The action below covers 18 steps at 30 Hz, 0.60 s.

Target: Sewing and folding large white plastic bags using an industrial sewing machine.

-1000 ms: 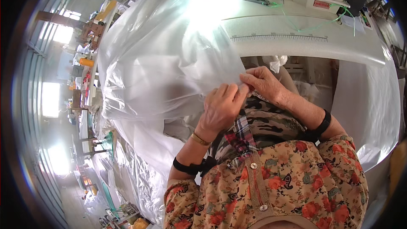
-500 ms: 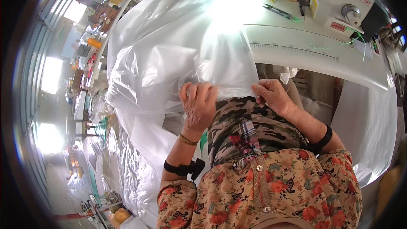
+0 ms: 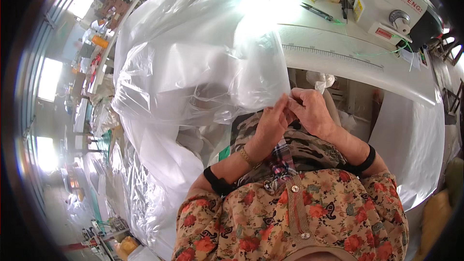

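Observation:
A large sheet of clear plastic film drapes over the sewing machine's table and hangs down to my lap. My left hand and my right hand meet at the film's near right corner, above my camouflage-patterned lap. Both are closed, with fingertips pinching the film's edge close together. The exact grip of the left fingers is partly hidden behind the hand. Beyond the film stands a white sewing machine, its bright lamp glaring over the needle area.
On the machine bed runs a printed ruler scale. Thread snips and loose green thread lie behind it. White sheeting hangs at the right. Crumpled film piles up at my left, beside a long cluttered bench.
My left hand has moved right, from the middle of the film's near edge to its corner beside my right hand. My view has shifted slightly.

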### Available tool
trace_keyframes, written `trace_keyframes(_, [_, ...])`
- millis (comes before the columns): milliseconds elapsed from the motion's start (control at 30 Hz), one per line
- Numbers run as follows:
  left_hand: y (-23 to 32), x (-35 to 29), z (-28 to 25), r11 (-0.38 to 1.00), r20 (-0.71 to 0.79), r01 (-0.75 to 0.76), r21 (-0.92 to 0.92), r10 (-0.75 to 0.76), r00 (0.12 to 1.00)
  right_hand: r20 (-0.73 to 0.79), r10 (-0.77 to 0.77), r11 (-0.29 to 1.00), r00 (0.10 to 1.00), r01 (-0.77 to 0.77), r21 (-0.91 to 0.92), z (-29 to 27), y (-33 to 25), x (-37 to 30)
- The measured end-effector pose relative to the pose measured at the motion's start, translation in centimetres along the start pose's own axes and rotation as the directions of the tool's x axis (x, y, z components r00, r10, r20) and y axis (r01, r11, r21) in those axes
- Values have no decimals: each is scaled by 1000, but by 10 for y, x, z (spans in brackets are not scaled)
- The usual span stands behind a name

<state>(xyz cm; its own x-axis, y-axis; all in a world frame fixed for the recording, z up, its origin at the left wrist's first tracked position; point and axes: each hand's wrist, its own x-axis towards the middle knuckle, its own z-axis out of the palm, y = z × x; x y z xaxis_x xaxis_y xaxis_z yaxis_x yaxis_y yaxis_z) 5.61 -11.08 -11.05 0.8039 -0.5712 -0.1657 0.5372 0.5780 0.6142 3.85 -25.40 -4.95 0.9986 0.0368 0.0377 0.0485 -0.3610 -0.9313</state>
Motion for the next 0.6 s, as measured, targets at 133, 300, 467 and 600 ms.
trace_keyframes(133, [0, 12, -10, 975, -40, -37, -220, 29, 999, -11, -149, 957, 989, 141, -252, 1, -4, -4])
trace_keyframes(300, [11, 8, -6, 994, -116, -108, 33, 111, 987, 95, -344, 788, 934, 342, -512, -6, -18, -1])
trace_keyframes(467, [27, -5, -4, 808, -121, -267, 526, 381, 916, 376, -394, 514, 839, 540, -666, -12, -34, 14])
trace_keyframes(600, [38, -5, -11, 815, -135, -175, 552, 294, 946, 541, -339, 282, 770, 632, -722, -6, -40, 20])
